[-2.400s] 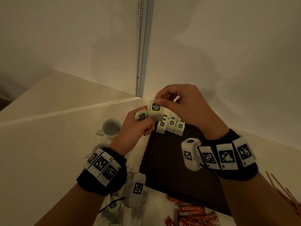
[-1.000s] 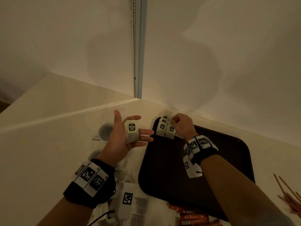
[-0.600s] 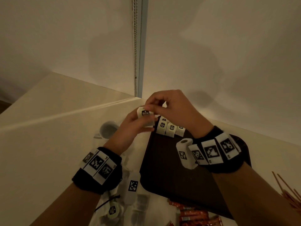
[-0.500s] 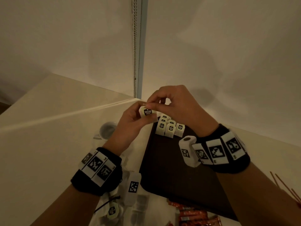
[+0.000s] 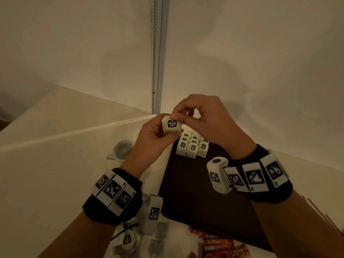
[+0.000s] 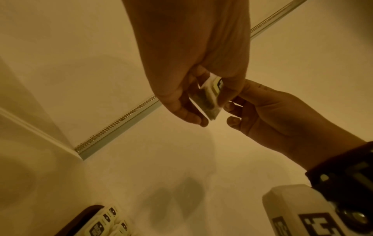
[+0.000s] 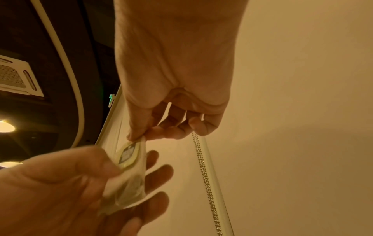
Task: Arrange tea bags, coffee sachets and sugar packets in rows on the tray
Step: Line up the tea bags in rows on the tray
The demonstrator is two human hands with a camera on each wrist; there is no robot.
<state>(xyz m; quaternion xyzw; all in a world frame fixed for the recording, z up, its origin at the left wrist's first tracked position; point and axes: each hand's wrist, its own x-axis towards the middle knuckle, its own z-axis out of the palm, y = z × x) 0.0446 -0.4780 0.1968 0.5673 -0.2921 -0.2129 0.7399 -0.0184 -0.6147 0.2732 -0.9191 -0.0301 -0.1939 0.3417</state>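
Above the tray's far left corner, my left hand grips a white tea bag with a dark label. My right hand pinches the top edge of the same bag with thumb and forefinger. The right wrist view shows that tea bag between both hands, and the left wrist view shows the tea bag too. Several tea bags stand in short rows at the far left corner of the dark tray. Red coffee sachets lie in front of the tray.
A white cup stands left of the tray. Loose tea bags lie under my left wrist. Thin red sticks lie at the right edge. A wall with a bead chain rises just behind the tray.
A second ago my right hand was at the tea bags on the tray and my left hand lay open under one bag. Now both hands hold that bag above the tray corner.
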